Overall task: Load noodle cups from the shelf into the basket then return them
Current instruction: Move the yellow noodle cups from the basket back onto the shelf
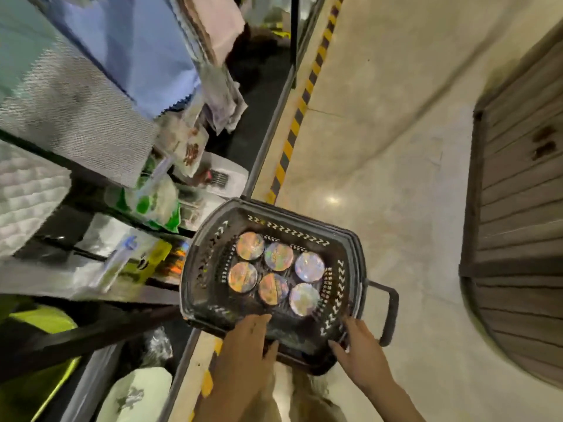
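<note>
A black plastic basket [213,239] sits on the floor beside the shelf. Several noodle cups [277,256] with shiny foil lids stand upright inside it in two rows. My left hand [248,339] rests on the basket's near rim, fingers over the edge and thumb below. My right hand [358,345] grips the near right corner of the rim, next to the black handle [391,312] that sticks out to the right.
A shelf unit [128,293] with packaged goods, a green-and-white pack [158,202] and foil bags runs along the left. Yellow-black hazard tape [292,129] marks the floor edge. A brown slatted mat [518,208] lies on the pale tiled floor at right.
</note>
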Tool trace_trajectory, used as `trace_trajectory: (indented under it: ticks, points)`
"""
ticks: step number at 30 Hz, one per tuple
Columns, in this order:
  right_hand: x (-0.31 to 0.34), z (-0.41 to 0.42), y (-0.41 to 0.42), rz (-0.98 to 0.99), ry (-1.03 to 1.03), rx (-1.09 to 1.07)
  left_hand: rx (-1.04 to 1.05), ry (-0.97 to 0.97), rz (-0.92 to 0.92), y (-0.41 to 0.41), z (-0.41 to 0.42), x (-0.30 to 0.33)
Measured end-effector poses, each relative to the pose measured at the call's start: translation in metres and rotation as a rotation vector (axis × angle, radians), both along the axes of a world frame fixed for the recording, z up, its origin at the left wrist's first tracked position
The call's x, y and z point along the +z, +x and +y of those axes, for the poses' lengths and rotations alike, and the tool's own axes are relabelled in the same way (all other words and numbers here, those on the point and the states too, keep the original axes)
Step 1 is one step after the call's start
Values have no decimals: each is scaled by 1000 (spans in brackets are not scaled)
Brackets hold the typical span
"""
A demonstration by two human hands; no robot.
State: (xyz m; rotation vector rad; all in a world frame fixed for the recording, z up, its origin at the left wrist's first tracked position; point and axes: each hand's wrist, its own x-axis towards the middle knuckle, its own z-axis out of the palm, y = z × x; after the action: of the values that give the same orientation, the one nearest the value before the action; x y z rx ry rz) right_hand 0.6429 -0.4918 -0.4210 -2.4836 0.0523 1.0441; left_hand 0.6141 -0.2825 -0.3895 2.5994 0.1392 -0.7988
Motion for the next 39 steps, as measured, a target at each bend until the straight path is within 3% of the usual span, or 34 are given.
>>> trace_trajectory:
  ticks: [10, 17, 20, 25, 30, 39]
  points:
    - [-220, 54, 46, 160, -100, -126, -314, 131, 289, 90, 34, -252]
    - [-337, 75, 50, 165, -196, -161, -455, 196, 246, 93, 48, -385]
    - [-373, 78, 44, 182, -219, -112, -558, 271, 281, 92, 50, -417]
    - [-411, 84, 36, 251, -327, -23, -557, 314, 294, 83, 48, -454]
    - [-425, 87, 25, 194, -403, 6, -550, 340, 236, 74, 45, -464]
    - [-415, 74, 27, 149, -238, -74, -492, 272, 340, 77, 50, -457]
